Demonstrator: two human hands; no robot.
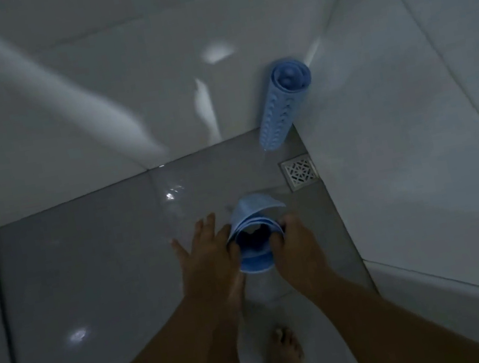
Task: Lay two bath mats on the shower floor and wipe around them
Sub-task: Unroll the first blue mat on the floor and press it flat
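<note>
- Fingers of the right hand [295, 246] curl round the rim of a rolled blue mat [253, 236]; left hand [208, 250] rests flat against its side, fingers straight.
- Roll axis points down toward the shower floor [101, 252], between both hands.
- Second rolled mat [282, 104] leans in the tiled corner, beyond the drain [300, 172].
- Floor glossy, probably wet.

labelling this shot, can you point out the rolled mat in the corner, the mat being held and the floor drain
rolled mat in the corner [278, 108], head view, on its bumpy outer side
held mat [255, 261], head view, on its lower blue edge between the hands
floor drain [300, 171], head view, on the grate's middle
</note>
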